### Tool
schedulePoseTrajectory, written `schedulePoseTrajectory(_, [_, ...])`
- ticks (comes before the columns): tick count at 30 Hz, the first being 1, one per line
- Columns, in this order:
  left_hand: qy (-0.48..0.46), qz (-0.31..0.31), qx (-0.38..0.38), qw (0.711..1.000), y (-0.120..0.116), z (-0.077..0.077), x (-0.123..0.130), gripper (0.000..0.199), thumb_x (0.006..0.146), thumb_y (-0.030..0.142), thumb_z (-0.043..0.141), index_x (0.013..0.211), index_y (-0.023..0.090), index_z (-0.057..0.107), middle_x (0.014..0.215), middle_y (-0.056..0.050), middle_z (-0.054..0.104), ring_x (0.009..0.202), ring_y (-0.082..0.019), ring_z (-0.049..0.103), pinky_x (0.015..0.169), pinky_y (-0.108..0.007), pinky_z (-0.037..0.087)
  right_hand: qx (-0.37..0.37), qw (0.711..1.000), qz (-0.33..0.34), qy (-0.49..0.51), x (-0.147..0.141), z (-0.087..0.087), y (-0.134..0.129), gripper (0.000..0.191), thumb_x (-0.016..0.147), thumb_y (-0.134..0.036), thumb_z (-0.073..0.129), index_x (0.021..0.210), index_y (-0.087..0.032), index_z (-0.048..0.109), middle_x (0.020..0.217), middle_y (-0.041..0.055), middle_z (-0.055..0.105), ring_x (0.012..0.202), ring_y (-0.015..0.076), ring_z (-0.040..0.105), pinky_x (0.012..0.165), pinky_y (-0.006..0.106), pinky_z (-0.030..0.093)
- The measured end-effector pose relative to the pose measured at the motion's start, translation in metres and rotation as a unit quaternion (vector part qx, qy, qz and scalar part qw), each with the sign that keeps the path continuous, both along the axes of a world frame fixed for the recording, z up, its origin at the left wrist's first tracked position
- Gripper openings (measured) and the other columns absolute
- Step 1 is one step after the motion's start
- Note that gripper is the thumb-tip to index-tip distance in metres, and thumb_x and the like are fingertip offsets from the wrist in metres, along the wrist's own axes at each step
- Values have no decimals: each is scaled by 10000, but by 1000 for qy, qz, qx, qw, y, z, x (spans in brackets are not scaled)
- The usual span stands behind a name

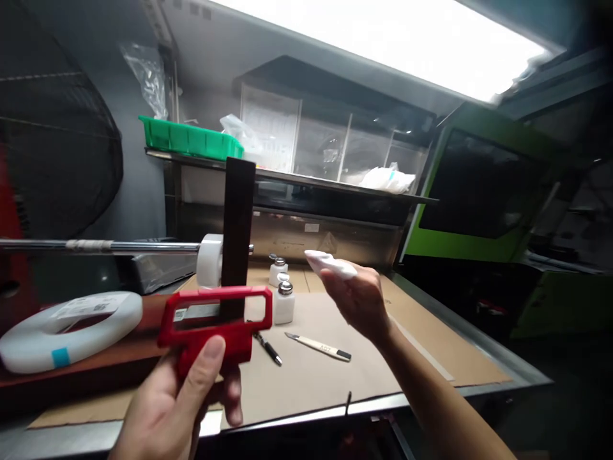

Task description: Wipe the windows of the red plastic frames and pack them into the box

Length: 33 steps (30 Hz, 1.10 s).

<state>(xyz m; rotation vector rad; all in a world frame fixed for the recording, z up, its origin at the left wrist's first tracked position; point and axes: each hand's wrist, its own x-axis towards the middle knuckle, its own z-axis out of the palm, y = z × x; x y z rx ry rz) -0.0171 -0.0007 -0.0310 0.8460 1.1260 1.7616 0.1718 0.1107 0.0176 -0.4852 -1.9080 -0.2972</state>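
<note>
My left hand (177,402) grips a red plastic frame-like part (215,326) with two rectangular openings, thumb across its lower face. A folded white cloth (332,263) is held in my right hand (359,297), raised above the bench to the right of the red part. On the bench between and beyond the hands stand two white dispenser bottles with metal tops, one nearer (284,303) and one farther (278,271). A craft knife (318,346) with a pale handle and a black pen (268,348) lie in front of them.
Left stands a black upright (238,223) with a metal rod (143,246) and white roller (209,262); a coil of translucent tubing (129,313) lies below. Above, a shelf (306,181) carries a green bin (191,139) and plastic bags. A green machine (479,191) stands right.
</note>
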Motion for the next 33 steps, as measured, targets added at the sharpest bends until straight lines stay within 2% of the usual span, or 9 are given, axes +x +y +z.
schedulePoseTrajectory(2, [26, -12, 78, 997, 6, 28, 10, 340, 636, 452, 765, 827, 220, 607, 595, 47, 639, 468, -123, 536, 378, -202, 454, 83, 996, -7, 0, 5, 18, -30, 288, 929, -277, 444, 1016, -159, 691, 583, 10, 572, 471, 103, 469, 475, 223, 390])
schedulePoseTrajectory(5, [59, -46, 168, 983, 7, 62, 23, 246, 718, 408, 707, 837, 223, 596, 563, 52, 631, 462, -122, 553, 408, -206, 483, 155, 987, -49, -5, 15, 41, -60, 276, 929, -260, 439, 958, -145, 689, 519, -20, 452, 418, 96, 376, 423, 233, 332])
schedulePoseTrajectory(10, [109, -110, 279, 948, 6, 99, 44, 189, 751, 377, 686, 784, 211, 604, 538, 41, 627, 454, -110, 563, 414, -186, 484, 252, 964, -83, 24, 37, 73, -82, 229, 924, -251, 460, 836, -173, 656, 514, -32, 397, 411, 97, 351, 409, 244, 301])
schedulePoseTrajectory(13, [94, -101, 335, 932, 3, 119, 58, 184, 726, 343, 708, 799, 196, 625, 596, 14, 649, 498, -127, 578, 415, -205, 491, 289, 951, -109, 28, 51, 89, -91, 241, 925, -252, 467, 757, -186, 626, 511, -34, 388, 410, 93, 335, 412, 245, 289])
schedulePoseTrajectory(15, [88, -87, 348, 929, 0, 130, 67, 239, 725, 385, 693, 833, 181, 631, 594, -3, 638, 532, -154, 589, 435, -242, 509, 315, 940, -128, 31, 58, 98, -97, 259, 930, -268, 462, 741, -189, 620, 507, -37, 370, 409, 90, 313, 411, 245, 274])
schedulePoseTrajectory(22, [71, -98, 408, 905, -10, 153, 87, 382, 782, 502, 567, 927, 151, 615, 616, -30, 627, 619, -192, 603, 513, -303, 528, 376, 909, -176, 38, 75, 117, -115, 339, 938, -298, 449, 637, -196, 567, 504, -45, 307, 419, 83, 265, 407, 241, 261])
schedulePoseTrajectory(26, [99, -100, 431, 891, -16, 160, 93, 353, 794, 464, 568, 929, 142, 621, 619, -25, 624, 580, -170, 582, 504, -289, 519, 418, 886, -197, 36, 79, 122, -122, 287, 932, -300, 459, 685, -208, 572, 496, -54, 296, 417, 84, 255, 398, 241, 257])
schedulePoseTrajectory(30, [170, -120, 428, 879, -21, 165, 93, 266, 776, 388, 631, 913, 161, 635, 636, -1, 624, 530, -139, 562, 471, -247, 507, 441, 868, -228, 27, 77, 127, -128, 351, 930, -332, 469, 612, -196, 530, 478, -54, 337, 419, 74, 284, 407, 227, 279])
schedulePoseTrajectory(33, [182, -125, 435, 873, -26, 166, 94, 212, 781, 365, 632, 884, 180, 642, 640, 7, 623, 538, -135, 562, 471, -235, 510, 458, 852, -252, 23, 75, 132, -130, 368, 915, -333, 495, 579, -184, 526, 474, -52, 369, 424, 68, 294, 417, 228, 275])
